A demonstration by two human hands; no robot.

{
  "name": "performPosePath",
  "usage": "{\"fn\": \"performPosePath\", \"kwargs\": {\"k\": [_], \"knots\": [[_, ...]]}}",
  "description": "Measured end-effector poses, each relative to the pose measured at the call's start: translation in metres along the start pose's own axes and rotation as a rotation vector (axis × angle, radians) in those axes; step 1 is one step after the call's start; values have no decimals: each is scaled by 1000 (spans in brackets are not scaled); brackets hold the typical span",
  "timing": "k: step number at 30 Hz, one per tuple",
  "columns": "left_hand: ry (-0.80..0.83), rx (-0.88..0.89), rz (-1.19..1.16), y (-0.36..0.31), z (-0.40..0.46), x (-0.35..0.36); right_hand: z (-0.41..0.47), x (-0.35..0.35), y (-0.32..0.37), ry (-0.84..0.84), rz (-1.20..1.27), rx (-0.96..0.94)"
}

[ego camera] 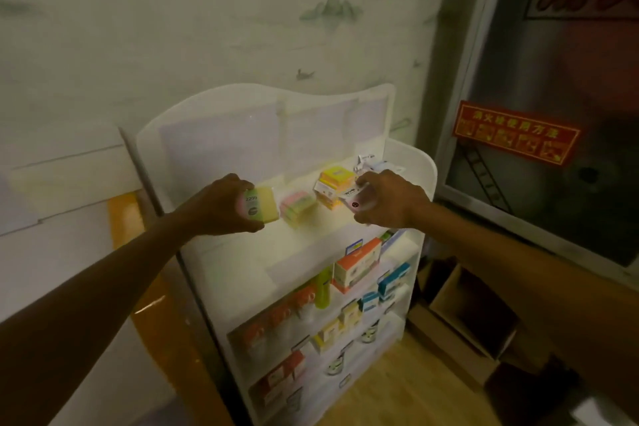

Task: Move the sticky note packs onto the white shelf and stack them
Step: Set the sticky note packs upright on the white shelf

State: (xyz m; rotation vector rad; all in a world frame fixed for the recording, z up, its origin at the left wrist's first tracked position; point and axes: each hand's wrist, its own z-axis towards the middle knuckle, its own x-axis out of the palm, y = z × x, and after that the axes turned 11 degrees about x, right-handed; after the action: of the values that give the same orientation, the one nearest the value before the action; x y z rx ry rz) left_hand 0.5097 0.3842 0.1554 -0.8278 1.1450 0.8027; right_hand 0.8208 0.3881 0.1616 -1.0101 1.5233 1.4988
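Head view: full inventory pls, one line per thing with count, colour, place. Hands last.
white shelf: 1, white, against the wall, centre
yellow pack: 1, yellow, in the left hand over the top tier
pastel pack: 1, pink and green, on the top tier, centre
orange-yellow stack: 1, orange and yellow, top tier, right of the pastel pack
white-labelled pack: 1, white with red dot, in the right hand
boxed goods: many, orange, blue, yellow, on the lower tiers
red sign: 1, red with yellow text, on the metal door at right
cardboard box: 1, brown, floor right of shelf
left hand: grips the yellow pack
right hand: grips the white-labelled pack
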Motion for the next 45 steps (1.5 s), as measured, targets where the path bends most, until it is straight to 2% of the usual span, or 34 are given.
{"fn": "performPosePath", "kwargs": {"k": [8, 14, 22, 27, 30, 34, 42, 44, 45], "knots": [[25, -20, -112, 8, 113, 63, 107, -15, -60, -9, -135, 11], [92, -100, -89, 31, 181, 95, 189, -19, -76, -5, -192, -22], [133, -208, -77, 51, 212, 138, 267, -11, -91, 55, -154, -76], [145, -385, -51, 50, 222, 163, 312, -6, -94, 86, -129, -144], [203, -431, -21, 44, 231, 169, 338, -6, -97, 113, -118, -206], [265, -408, 23, 39, 242, 176, 372, -8, -104, 148, -93, -296], [590, -234, 297, 33, 261, 183, 430, -15, -127, 189, -24, -459], [610, -152, 326, 30, 261, 183, 438, -13, -131, 204, -17, -476], [560, -58, 358, 30, 259, 184, 442, -11, -133, 210, -22, -481]]}}
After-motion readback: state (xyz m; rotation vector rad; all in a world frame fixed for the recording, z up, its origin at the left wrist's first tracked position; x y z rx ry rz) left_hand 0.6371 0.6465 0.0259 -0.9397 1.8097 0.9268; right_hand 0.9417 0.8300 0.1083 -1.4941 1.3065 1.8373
